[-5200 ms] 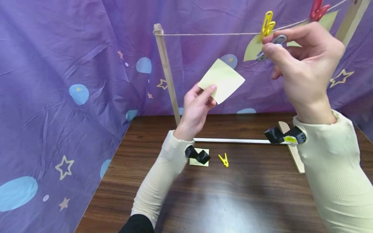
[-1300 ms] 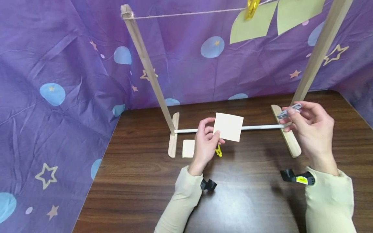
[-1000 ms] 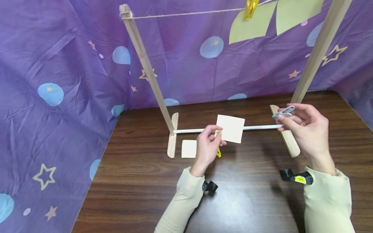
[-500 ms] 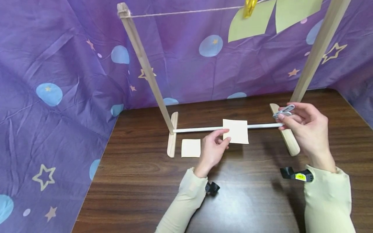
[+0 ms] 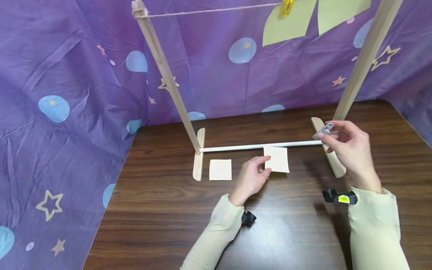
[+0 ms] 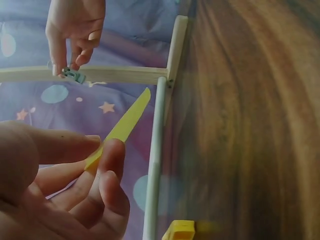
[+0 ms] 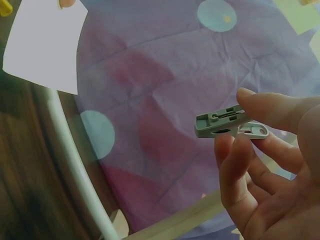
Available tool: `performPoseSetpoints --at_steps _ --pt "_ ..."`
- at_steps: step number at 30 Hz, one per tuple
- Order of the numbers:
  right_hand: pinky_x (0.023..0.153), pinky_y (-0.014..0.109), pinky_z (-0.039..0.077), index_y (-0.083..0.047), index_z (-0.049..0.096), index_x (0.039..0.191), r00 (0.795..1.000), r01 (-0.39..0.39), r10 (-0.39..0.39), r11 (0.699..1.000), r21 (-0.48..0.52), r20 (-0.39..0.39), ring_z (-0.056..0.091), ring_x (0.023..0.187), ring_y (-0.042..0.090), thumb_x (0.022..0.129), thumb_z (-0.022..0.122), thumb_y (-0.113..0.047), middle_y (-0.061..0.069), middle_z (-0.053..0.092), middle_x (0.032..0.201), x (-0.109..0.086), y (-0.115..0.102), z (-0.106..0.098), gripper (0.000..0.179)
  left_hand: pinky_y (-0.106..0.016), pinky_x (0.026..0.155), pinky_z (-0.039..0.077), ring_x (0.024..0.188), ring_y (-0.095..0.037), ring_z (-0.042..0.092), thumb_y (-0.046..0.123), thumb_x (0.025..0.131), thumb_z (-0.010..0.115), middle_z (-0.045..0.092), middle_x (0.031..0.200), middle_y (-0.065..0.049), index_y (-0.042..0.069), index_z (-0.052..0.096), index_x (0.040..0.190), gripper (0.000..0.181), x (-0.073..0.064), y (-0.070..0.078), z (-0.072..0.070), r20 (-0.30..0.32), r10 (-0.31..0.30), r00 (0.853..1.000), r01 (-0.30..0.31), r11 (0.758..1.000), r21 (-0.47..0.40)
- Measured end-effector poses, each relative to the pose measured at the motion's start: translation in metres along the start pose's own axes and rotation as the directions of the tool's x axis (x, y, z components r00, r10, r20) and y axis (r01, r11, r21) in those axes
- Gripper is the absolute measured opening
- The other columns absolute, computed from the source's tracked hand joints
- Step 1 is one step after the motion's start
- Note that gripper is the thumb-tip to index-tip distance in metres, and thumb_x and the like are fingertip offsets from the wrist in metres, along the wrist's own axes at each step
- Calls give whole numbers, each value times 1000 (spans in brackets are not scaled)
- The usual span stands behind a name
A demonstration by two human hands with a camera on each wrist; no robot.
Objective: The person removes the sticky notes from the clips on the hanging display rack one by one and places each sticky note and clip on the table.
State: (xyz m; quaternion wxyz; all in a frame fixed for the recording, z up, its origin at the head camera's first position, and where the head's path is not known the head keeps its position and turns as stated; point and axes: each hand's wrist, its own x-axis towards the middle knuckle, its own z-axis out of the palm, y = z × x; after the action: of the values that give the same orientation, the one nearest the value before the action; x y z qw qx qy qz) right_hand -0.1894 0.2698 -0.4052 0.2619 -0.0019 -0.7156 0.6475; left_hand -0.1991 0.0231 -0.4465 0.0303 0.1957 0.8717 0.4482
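Observation:
My left hand (image 5: 252, 178) pinches a pale yellow sticky note (image 5: 276, 159) by its left edge, thumb against finger. The left wrist view shows that note (image 6: 125, 120) nearly edge-on. To the right, my right hand (image 5: 352, 152) holds a grey clothespin (image 5: 323, 131) between thumb and fingers, beside the stand's right post. Seen from the right wrist, this clothespin (image 7: 225, 121) points away from the fingertips. A second sticky note (image 5: 220, 170) lies flat on the table left of my left hand. Part of a yellow clothespin (image 6: 179, 230) shows low in the left wrist view; in the head view it is hidden.
A wooden stand has a left post (image 5: 165, 75), a right post (image 5: 366, 63) and a white bar (image 5: 233, 147) low between them. Across its top runs a string (image 5: 212, 11), where a yellow clothespin (image 5: 286, 7) holds a hanging note (image 5: 290, 26). A purple curtain (image 5: 209, 75) hangs behind.
Both hands have come down from the string to low over the table, still holding the note and grey clothespin. Lately the left hand has re-gripped the note and moved it right and down.

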Motion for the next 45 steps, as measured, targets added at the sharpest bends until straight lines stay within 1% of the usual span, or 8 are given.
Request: performPoseSetpoints --at_steps 4,9,16,28,33,38,42,45 --pt "46 14 46 -21 65 101 999 -32 37 982 -188 22 58 56 -6 81 72 2 -24 65 78 2 6 -2 32 -14 80 47 67 3 63 13 89 67 67 118 -4 13 63 127 39 0 0 4 29 -8 1000 5 996 86" --pt "46 17 47 -20 62 103 990 -53 89 953 -298 110 57 54 -5 82 74 -5 -28 62 73 3 14 -3 27 -20 89 49 78 -3 68 18 90 67 65 125 -4 14 63 128 39 0 -1 7 64 -27 998 15 983 182" --pt "47 21 50 3 56 114 973 -11 111 900 -436 204 57 51 -4 84 74 -13 -33 56 74 3 20 -3 39 -24 102 44 118 -18 61 21 90 66 65 127 -5 13 62 129 39 0 -3 10 89 -8 996 -17 960 280" --pt "45 23 49 1 61 107 963 32 109 862 -507 247 56 57 -5 84 74 -15 -29 52 79 3 28 -1 31 -22 97 46 113 -15 61 30 95 60 66 120 -6 10 63 126 38 -2 -6 13 179 14 984 -80 927 366" --pt "46 24 50 2 61 110 954 19 142 850 -526 262 57 56 -2 83 75 -18 -25 52 79 3 30 0 37 -19 76 48 92 -11 60 34 96 58 67 99 -4 10 69 113 32 -3 -8 13 223 60 973 -143 915 378" --pt "46 25 50 2 62 109 943 29 161 831 -555 291 58 56 2 83 77 -21 -14 56 80 3 35 0 38 -17 61 39 76 -9 50 33 95 58 54 75 2 12 67 94 22 -4 -9 14 271 80 959 -190 893 408" --pt "46 26 50 2 62 110 934 41 173 819 -572 314 59 54 6 83 76 -20 0 61 84 1 38 0 38 -18 67 43 80 -10 54 33 94 59 55 75 2 12 65 97 23 -5 -9 15 299 66 952 -199 876 439" --pt "46 26 49 3 61 110 923 44 189 814 -579 335 59 54 8 83 76 -20 12 64 88 0 40 1 38 -20 76 47 90 -11 57 35 94 59 60 83 1 12 64 105 26 -6 -9 15 312 38 949 -181 877 444"
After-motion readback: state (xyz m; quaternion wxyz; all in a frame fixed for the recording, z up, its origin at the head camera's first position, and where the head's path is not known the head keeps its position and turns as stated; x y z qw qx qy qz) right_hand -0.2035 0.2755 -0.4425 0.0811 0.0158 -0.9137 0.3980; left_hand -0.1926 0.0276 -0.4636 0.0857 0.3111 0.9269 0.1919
